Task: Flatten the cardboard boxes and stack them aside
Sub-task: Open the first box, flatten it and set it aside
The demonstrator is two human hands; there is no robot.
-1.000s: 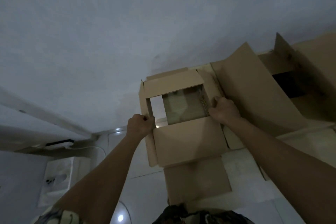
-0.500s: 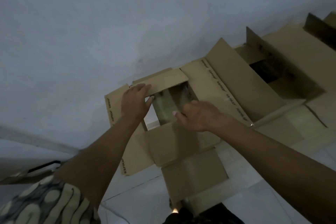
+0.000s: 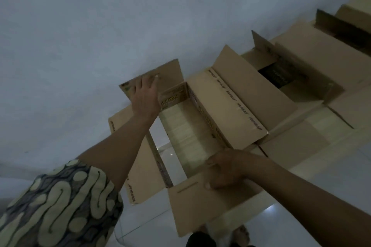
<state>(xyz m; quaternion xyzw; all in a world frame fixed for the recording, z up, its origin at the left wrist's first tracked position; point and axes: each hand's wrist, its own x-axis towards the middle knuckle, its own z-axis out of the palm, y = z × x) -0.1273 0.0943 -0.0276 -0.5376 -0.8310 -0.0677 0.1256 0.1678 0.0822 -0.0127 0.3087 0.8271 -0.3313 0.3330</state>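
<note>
A brown cardboard box (image 3: 226, 106) stands in front of me with all its flaps folded outward; through its open bottom I see the pale floor. My left hand (image 3: 145, 96) lies flat with spread fingers on the far end flap (image 3: 168, 74), pressing it toward the wall. My right hand (image 3: 224, 168) grips the box's near edge where the near flap (image 3: 202, 206) hinges, fingers curled over it. A second open box (image 3: 291, 70) stands to the right, its flaps up, touching the first.
A grey-white wall (image 3: 100, 26) rises right behind the boxes. More cardboard boxes (image 3: 353, 18) line the wall at the far right. Glossy white floor tiles (image 3: 261, 226) lie below, and my feet (image 3: 241, 233) show at the bottom edge.
The box's top flaps, partly closed a second ago, are now spread wide. My left hand moved to the far flap and my right hand came back to the near edge.
</note>
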